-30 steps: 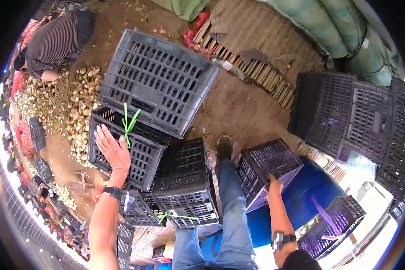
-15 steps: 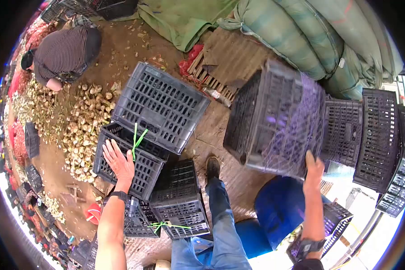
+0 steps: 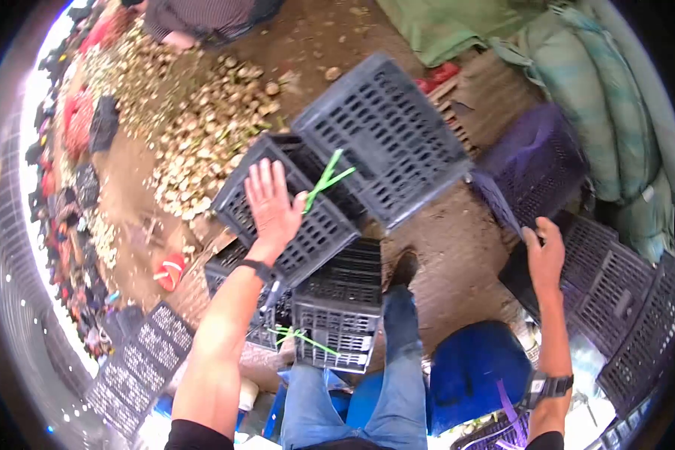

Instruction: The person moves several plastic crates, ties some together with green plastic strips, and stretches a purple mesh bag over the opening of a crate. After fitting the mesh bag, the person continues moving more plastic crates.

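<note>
My left hand [image 3: 274,214] lies with its fingers spread on a dark crate [image 3: 300,244], beside a knotted green strap [image 3: 328,180]. Another dark crate [image 3: 386,139] leans against this one, its slotted face up. On the right, my right hand [image 3: 544,247] has curled fingers at the lower end of purple netting [image 3: 495,199], which trails from a blurred, tilted crate [image 3: 540,154]. Two more dark crates [image 3: 337,322] stand below my left hand, with a green strap across them.
A person [image 3: 202,19] bends over a heap of bulbs [image 3: 210,127] at the upper left. Large green sacks [image 3: 585,97] stand at the upper right. Stacked crates [image 3: 607,281] are at the right, near a blue barrel [image 3: 480,371].
The netted crate has moved away from my right hand, toward the sacks, and tilted. My left hand stays on its crate. The view has turned, shifting the scene.
</note>
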The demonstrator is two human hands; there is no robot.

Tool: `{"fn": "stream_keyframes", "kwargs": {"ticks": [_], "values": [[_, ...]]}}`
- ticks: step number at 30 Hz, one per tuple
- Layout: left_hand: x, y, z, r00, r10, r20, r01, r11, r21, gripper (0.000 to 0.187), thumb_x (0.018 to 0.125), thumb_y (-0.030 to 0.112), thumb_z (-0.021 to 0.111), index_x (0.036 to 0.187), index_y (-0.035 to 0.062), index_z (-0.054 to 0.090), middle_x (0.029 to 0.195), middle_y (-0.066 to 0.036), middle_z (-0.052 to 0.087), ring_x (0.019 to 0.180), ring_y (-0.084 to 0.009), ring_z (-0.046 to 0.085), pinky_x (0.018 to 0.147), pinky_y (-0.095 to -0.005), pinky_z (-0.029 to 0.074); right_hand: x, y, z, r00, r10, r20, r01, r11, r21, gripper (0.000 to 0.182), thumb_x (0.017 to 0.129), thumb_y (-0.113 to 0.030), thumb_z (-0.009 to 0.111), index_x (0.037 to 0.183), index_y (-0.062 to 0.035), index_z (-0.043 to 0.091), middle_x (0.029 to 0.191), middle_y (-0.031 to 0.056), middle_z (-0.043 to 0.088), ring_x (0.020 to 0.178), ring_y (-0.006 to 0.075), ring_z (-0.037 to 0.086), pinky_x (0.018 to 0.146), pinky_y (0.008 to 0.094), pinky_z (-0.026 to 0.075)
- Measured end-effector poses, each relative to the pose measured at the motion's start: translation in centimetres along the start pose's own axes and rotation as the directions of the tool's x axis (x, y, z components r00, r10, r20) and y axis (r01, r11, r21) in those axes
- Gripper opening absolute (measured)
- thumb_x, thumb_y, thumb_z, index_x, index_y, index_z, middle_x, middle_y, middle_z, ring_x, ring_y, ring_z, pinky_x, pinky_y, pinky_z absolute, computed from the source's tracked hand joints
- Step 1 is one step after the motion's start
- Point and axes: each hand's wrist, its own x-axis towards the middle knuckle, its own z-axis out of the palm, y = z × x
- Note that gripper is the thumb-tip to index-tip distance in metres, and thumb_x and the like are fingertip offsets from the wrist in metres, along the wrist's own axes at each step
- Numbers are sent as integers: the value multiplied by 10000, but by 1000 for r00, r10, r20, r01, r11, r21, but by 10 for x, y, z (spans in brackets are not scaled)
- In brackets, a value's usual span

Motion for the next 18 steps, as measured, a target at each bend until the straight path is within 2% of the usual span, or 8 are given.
{"fn": "stream_keyframes", "kwargs": {"ticks": [1, 2, 5, 7, 10, 12, 17, 18], "values": [[1, 0, 0, 1000, -5, -1, 5, 1000, -11, 834, 837, 380, 636, 1491, 15, 270, 1548, -209, 243, 1444, -418, 166, 1177, -535, 122, -9, -28, 18, 987, 52, 151, -87, 969, 231, 342, 832, -157, 733, 1113, 7, 624, 1065, 159, 657, 940, 258, 641, 830, 342, 499], [0, -1, -1, 1000, -10, -3, 10, 1000, -28, 828, 841, 391, 632, 1489, 18, 277, 1547, -206, 247, 1442, -417, 171, 1176, -537, 124, -19, -55, 36, 980, -156, 123, 133, 975, 181, 328, 837, -142, 730, 1114, -1, 627, 1075, 155, 664, 936, 245, 657, 796, 333, 519], [-2, -4, 1, 1000, -26, -9, 26, 998, -58, 810, 853, 438, 609, 1483, 33, 300, 1540, -200, 256, 1437, -410, 181, 1169, -540, 132, -41, -166, 81, 933, -295, 205, 210, 912, 353, 422, 860, -151, 699, 1257, -82, 576, 1081, 168, 652, 954, 303, 658, 790, 367, 533], [-3, -6, 0, 999, -23, -38, 19, 995, -96, 803, 857, 448, 607, 1480, 36, 311, 1539, -198, 259, 1431, -406, 195, 1166, -540, 137, -32, -226, 108, 887, -395, 239, 333, 906, 261, 475, 864, -154, 682, 1316, -137, 539, 1019, 166, 645, 891, 345, 647, 740, 409, 523], [-6, -9, -3, 996, -27, -81, 15, 988, -152, 791, 855, 467, 623, 1466, 48, 345, 1509, -194, 301, 1411, -409, 230, 1154, -542, 172, -10, -281, 146, 691, -642, 332, 640, 757, 132, 521, 866, -151, 650, 1358, -138, 478, 944, 170, 646, 841, 360, 650, 676, 463, 500], [-7, -12, -1, 993, -36, -108, 17, 984, -179, 786, 856, 479, 627, 1460, 54, 360, 1496, -194, 316, 1402, -412, 244, 1149, -543, 187, -2, -295, 164, 561, -755, 338, 783, 617, 80, 461, 866, -169, 654, 1295, -92, 505, 912, 180, 652, 794, 376, 652, 662, 469, 505], [-8, -18, -2, 995, -66, -78, 45, 967, -249, 751, 882, 523, 567, 1459, 83, 377, 1506, -181, 305, 1406, -406, 230, 1161, -543, 165, -20, -308, 154, 521, -715, 466, 821, 569, -46, 222, 890, -230, 629, 883, -9, 605, 747, 188, 657, 732, 385, 656, 646, 472, 513], [-8, -18, -4, 995, -71, -70, 49, 961, -271, 746, 880, 518, 564, 1462, 92, 373, 1510, -173, 301, 1410, -402, 225, 1166, -541, 160, -21, -304, 158, 511, -719, 471, 829, 556, -51, 222, 890, -230, 629, 883, -9, 605, 747, 188, 657, 732, 385, 656, 646, 472, 513]]}}
